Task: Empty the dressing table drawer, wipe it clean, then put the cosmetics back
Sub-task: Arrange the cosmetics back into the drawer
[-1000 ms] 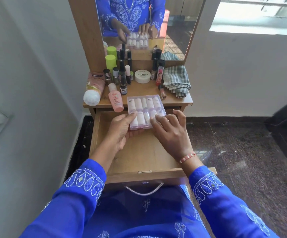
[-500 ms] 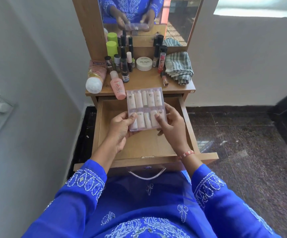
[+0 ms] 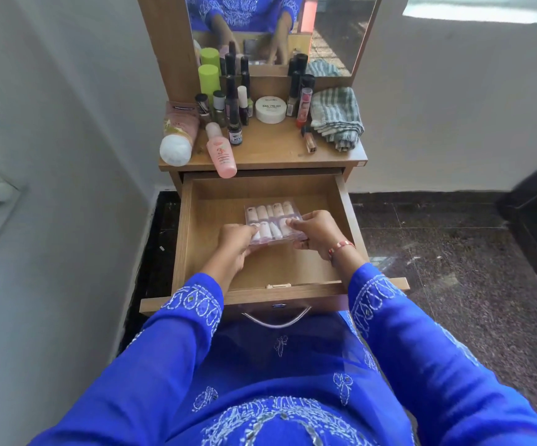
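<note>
Lowered into the drawer (image 3: 196, 220), the clear case (image 3: 272, 220) (both hands gripping it); bottles (image 3: 228, 101) crowd the tabletop (image 3: 273, 149).

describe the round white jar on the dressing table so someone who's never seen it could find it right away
Start at the mirror and drop to the tabletop below it. The round white jar sits near the middle at the back, the only low, wide tub among tall bottles, with "NAIL POLISH" printed on its lid.

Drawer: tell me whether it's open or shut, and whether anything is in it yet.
Open. The drawer is pulled out toward the person, its wooden floor bare except for the clear case of small bottles, which both hands hold inside it.
</note>
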Demonstrator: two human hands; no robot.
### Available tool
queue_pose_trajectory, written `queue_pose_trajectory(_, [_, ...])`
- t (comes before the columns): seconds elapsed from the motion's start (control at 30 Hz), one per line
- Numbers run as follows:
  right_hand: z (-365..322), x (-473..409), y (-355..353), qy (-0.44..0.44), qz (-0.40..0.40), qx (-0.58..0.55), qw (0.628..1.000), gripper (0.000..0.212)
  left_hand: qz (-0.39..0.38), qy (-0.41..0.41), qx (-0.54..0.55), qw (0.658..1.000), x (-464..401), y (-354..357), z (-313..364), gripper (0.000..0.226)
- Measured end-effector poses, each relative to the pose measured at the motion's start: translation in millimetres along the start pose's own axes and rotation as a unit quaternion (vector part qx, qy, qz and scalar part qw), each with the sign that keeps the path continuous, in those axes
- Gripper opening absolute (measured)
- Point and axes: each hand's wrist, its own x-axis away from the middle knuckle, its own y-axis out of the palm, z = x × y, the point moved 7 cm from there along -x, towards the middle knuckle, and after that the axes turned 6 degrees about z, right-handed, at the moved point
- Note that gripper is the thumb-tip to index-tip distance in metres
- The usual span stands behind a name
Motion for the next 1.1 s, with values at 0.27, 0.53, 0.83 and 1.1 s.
queue_pose_trajectory(0.27, [9.6,-15.8,-1.0,0.008,0.039,0.048,0.998,0.030,0.014,0.024,-0.065,0.998,-12.6,3.1,-2.8,0.024])
queue_pose_trajectory(0.53, [6.3,-27.1,-9.3,-0.043,0.089,0.216,0.971,0.038,0.009,0.042,-0.113,0.993,-18.8,5.0,-5.5,0.035])
queue_pose_trajectory(0.83, [5.9,-33.5,-13.2,-0.069,0.113,0.274,0.953,0.033,0.006,0.053,-0.120,0.991,-17.6,5.1,-4.8,0.028])
queue_pose_trajectory(1.1, [2.0,-28.8,-15.2,-0.090,0.130,0.312,0.937,0.030,0.008,0.068,-0.121,0.990,-11.8,4.4,-0.8,0.026])
